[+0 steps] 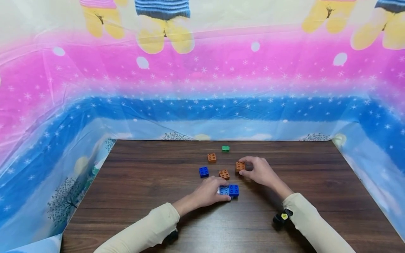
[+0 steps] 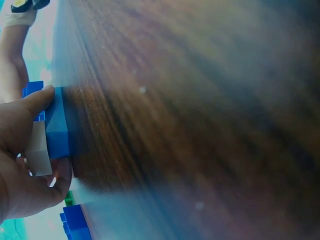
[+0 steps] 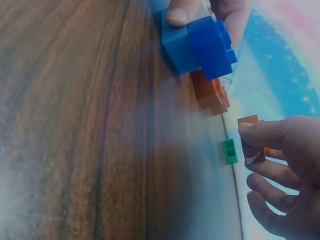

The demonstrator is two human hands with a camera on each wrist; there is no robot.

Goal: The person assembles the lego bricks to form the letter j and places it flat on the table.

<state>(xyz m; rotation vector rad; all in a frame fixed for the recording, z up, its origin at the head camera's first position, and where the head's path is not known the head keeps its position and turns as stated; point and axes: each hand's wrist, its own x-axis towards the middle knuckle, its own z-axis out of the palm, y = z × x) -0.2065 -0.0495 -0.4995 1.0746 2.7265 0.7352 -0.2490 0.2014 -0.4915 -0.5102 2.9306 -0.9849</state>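
My left hand (image 1: 207, 192) holds a small stack of toy building bricks near the middle of the table. At its bottom lies a light blue brick (image 2: 57, 125), with a dark blue brick (image 3: 210, 47) on its right part and a white brick (image 2: 39, 150) on its left. The thumb lies along the near side of the stack, and the other fingers reach round the far side. Farther back and to the right, my right hand (image 1: 262, 171) pinches an orange brick (image 1: 240, 166) between thumb and fingers; in the right wrist view the brick overlaps the pale backdrop.
Just behind the stack sits another orange brick (image 1: 224, 174), with a blue brick (image 1: 204, 172) to its left. A third orange brick (image 1: 211, 157) and a green brick (image 1: 225, 149) lie toward the back. The brown table (image 1: 133, 196) ends at a printed cloth (image 1: 202, 109).
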